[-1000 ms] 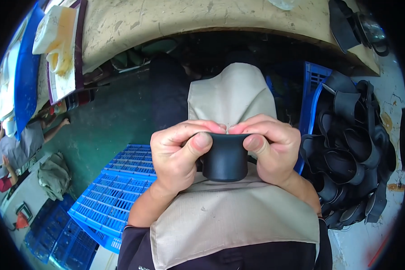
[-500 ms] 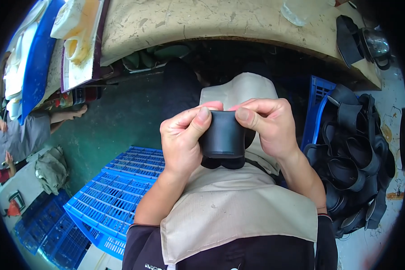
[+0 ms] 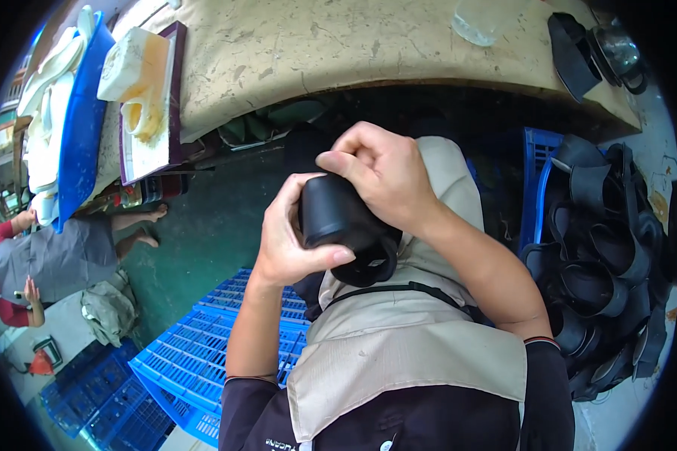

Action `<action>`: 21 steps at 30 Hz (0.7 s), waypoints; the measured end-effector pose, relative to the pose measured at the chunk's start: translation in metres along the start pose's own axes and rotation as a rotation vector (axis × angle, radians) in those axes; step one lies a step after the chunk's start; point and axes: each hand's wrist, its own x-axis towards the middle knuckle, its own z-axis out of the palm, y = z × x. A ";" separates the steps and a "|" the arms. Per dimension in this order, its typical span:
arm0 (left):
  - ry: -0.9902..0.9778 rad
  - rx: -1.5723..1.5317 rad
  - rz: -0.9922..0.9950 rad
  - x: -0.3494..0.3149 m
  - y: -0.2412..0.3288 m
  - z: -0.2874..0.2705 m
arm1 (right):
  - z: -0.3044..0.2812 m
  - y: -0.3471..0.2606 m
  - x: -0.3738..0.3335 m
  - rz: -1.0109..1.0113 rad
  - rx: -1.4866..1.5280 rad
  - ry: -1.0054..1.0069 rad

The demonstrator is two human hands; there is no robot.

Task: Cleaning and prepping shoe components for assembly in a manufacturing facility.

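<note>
Green floor [image 3: 203, 233] lies open between counter [image 3: 338, 52] edge and blue crate [image 3: 203, 353]. Left hand [image 3: 289, 240] and right hand [image 3: 384, 177], raised over beige apron [image 3: 406, 353], both clasp black rubber part [image 3: 342, 218].

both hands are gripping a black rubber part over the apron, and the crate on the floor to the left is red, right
Not quite: the head view shows the crate is blue, not red. Both hands, left and right, do grip the black rubber part over the apron.

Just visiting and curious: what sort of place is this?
Probably a small workshop: a worn workbench, blue plastic crates on the floor, and a pile of black rubber parts like the one both hands hold.
</note>
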 end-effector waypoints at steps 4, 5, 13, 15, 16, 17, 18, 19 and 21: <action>-0.094 0.177 0.123 -0.009 -0.020 -0.012 | 0.013 0.031 0.019 -0.076 0.326 -0.190; -0.082 0.168 0.091 -0.007 -0.026 -0.011 | 0.023 0.042 0.017 -0.063 0.356 -0.172; -0.006 0.184 0.116 -0.003 0.021 -0.062 | 0.068 0.003 0.035 -0.136 0.335 -0.169; -0.083 0.052 0.119 -0.007 0.033 -0.075 | 0.051 -0.011 0.023 0.018 0.743 -0.461; -0.102 -0.024 0.005 -0.009 0.037 -0.076 | 0.041 -0.032 0.010 0.138 0.667 -0.417; -0.052 0.205 -0.039 -0.010 0.057 -0.064 | 0.035 -0.036 -0.008 -0.063 0.513 -0.452; -0.059 0.281 -0.066 -0.009 0.064 -0.066 | 0.033 -0.040 -0.015 -0.257 0.357 -0.464; -0.081 0.335 -0.106 -0.009 0.073 -0.061 | 0.032 -0.065 -0.023 -0.006 0.330 -0.419; 0.137 0.570 -0.048 -0.013 0.100 -0.055 | 0.023 -0.067 -0.016 -0.035 0.209 -0.434</action>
